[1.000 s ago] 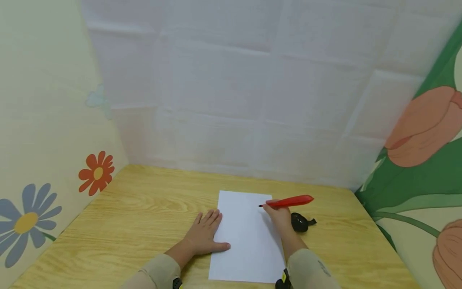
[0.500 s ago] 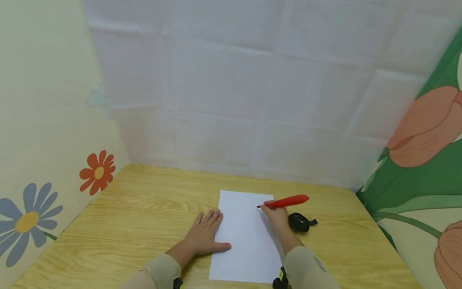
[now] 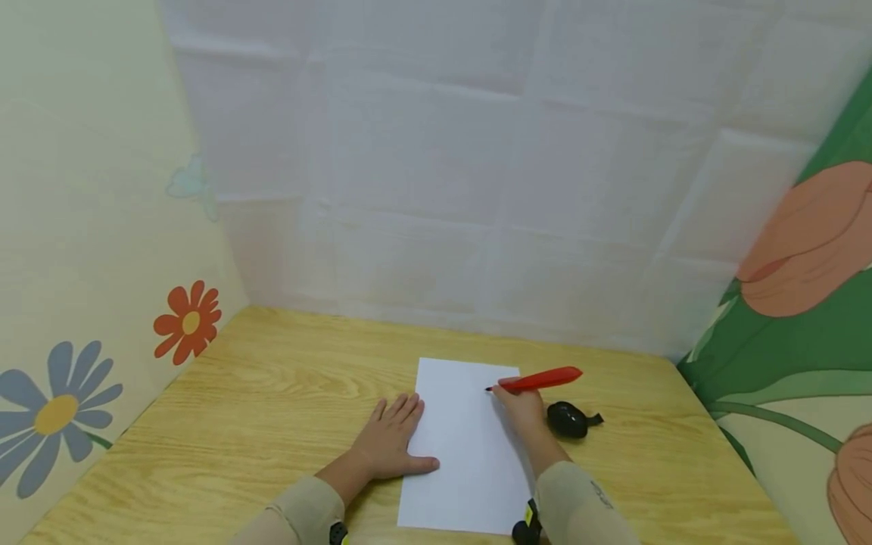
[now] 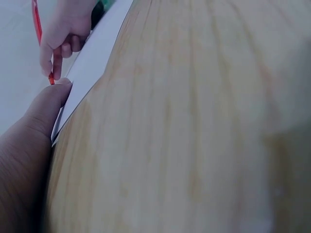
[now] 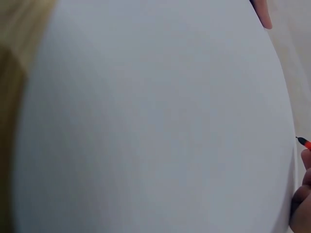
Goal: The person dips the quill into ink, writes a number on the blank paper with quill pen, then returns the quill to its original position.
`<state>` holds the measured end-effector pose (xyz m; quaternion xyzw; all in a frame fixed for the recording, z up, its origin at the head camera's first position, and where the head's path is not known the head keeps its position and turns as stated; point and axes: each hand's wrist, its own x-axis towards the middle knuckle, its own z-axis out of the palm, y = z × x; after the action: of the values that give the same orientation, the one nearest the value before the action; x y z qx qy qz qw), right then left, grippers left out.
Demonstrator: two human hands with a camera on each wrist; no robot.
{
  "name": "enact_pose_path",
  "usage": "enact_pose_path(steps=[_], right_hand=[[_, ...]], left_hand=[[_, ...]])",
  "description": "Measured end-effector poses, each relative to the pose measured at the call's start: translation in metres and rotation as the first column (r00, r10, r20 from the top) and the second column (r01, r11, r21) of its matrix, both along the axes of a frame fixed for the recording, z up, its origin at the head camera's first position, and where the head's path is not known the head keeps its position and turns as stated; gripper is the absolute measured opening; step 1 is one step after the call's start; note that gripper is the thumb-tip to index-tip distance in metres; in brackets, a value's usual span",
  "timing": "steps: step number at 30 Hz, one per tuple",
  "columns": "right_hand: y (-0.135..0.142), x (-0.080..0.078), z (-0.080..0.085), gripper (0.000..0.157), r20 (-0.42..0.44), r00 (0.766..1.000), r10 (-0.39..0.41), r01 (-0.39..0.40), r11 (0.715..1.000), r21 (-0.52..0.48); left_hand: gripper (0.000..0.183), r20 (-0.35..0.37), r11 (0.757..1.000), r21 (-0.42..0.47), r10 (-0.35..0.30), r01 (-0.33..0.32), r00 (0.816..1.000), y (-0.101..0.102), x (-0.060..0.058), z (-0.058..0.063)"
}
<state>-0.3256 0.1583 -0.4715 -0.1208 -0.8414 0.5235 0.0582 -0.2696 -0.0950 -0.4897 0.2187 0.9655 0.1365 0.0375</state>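
Wood-grain tabletop (image 3: pixel 293 378) is filling the lower frame. White paper (image 3: pixel 463 462) is lying at lower centre. The left hand (image 3: pixel 390 443), fingers straight and spread, is resting across its left edge. The right hand (image 3: pixel 523 412) is pinching a red pen (image 3: pixel 547 378) right of centre. A black rounded object (image 3: pixel 568 421) is lying just beside.

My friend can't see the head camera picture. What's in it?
A right hand holds a red pen over white paper, while the left hand rests at the paper's left edge. A shiny black object sits on the wood-grain table to the right.
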Motion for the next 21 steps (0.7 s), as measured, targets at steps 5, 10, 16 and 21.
enact_pose_path(steps=[5, 10, 16, 21], right_hand=[[-0.0004, 0.0010, -0.0004, 0.030, 0.009, 1.000, 0.003, -0.003, 1.000, -0.007], [-0.0009, -0.0002, 0.0000, 0.032, 0.040, 0.999, -0.008, 0.009, 1.000, -0.011], [-0.0022, 0.0005, 0.0010, 0.032, 0.065, 0.998, -0.007, 0.008, 1.000, -0.014], [-0.0031, 0.0015, 0.0015, 0.034, 0.085, 0.996, -0.007, 0.008, 1.000, -0.014]], left_hand=[[0.112, 0.009, 1.000, 0.002, -0.001, 0.001, 1.000, 0.0006, 0.0022, 0.0026], [0.111, 0.023, 1.000, 0.002, -0.007, 0.007, 1.000, 0.0007, 0.0033, 0.0059], [0.110, 0.031, 1.000, 0.001, 0.001, -0.001, 1.000, 0.0013, 0.0034, 0.0067], [0.110, 0.022, 1.000, 0.002, 0.008, -0.008, 1.000, 0.0008, 0.0013, 0.0023]])
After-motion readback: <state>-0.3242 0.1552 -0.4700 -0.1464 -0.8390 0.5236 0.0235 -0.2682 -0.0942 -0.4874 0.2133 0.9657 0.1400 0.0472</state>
